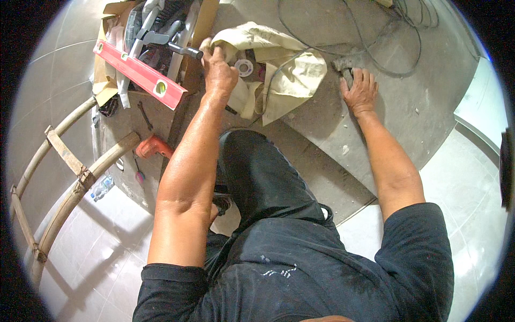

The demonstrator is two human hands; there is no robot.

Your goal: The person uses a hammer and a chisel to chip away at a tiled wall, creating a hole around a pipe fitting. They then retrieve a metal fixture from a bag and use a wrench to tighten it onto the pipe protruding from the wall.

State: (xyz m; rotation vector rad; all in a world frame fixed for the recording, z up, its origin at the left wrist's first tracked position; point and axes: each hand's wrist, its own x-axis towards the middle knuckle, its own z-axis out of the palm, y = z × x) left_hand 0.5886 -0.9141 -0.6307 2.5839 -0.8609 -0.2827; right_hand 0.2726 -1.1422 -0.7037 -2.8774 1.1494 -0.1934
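Three o'clock from my left fingers lies the cream bag they pinch; right fingers hold a grey lump.

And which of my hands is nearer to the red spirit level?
Left. Your left hand is at the cream bag, just right of the spirit level; your right hand is farther off, beyond the bag's right side.

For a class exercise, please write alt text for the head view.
A person's left hand is at the rim of an open pale cloth bag; the right hand touches a small grey object. At left are a red spirit level, a cardboard box of tools and a wooden ladder.
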